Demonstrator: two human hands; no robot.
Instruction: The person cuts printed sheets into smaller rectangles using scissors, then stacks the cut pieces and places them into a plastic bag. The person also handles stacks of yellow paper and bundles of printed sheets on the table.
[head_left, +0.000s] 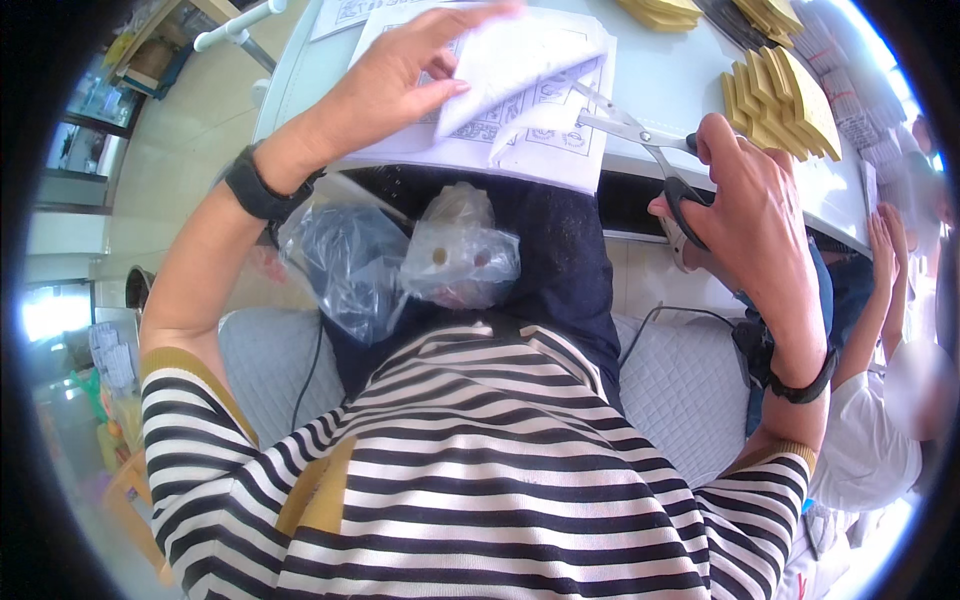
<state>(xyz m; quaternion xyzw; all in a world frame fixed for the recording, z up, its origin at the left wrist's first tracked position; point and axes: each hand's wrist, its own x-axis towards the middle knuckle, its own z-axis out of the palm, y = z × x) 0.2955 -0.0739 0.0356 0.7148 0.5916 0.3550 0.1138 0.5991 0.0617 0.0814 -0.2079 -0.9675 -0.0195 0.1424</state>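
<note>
My right hand (750, 195) grips a pair of scissors with black handles (684, 196), whose steel blades (619, 124) are spread apart. Their tips reach in at the right side of a folded-over white sheet (517, 64). My left hand (412, 71) is at the sheet's left part, thumb at its lower edge and fingers blurred over its top. Below the fold lie printed paper sheets (555, 161) with line drawings, stacked on the table and jutting a little past its near edge. A torn or cut flap of paper curls up near the blades.
Stacks of folded yellow paper (784, 101) rest on the white table (652, 67) to the right, with more at the far side. Clear plastic bags (457, 247) lie on my lap. A co-worker (862, 420) sits at the right. A white metal bar (238, 26) stands left of the table.
</note>
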